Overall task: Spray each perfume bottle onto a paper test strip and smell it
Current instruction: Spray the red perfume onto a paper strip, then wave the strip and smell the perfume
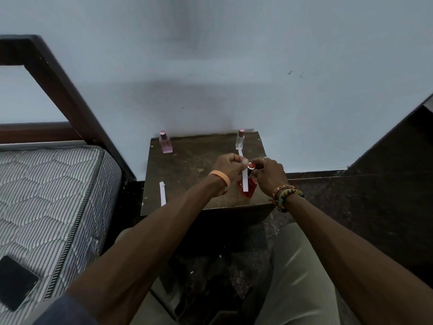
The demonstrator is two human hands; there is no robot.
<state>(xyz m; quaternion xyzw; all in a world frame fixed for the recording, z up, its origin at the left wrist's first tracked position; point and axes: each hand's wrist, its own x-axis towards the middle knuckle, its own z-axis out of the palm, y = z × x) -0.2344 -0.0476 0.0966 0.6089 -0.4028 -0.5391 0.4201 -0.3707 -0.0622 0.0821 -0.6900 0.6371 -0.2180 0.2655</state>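
Observation:
A red perfume bottle (pixel 250 189) is held over the small dark wooden table (pixel 187 170), and my right hand (pixel 269 175) grips its upper part near the cap. My left hand (pixel 228 166) pinches a white paper test strip (pixel 245 180) that hangs down in front of the red bottle. A pink perfume bottle (pixel 165 142) stands at the table's back left. A clear perfume bottle (pixel 240 139) stands at the back right, with a second strip (pixel 240 152) lying in front of it. A third strip (pixel 162 193) lies at the table's front left edge.
A striped mattress (pixel 46 195) on a dark wooden bed frame (pixel 54 73) fills the left side, with a black phone (pixel 15 281) on it. A pale wall rises behind the table. My knees in light trousers (pixel 297 277) sit below the table's front edge.

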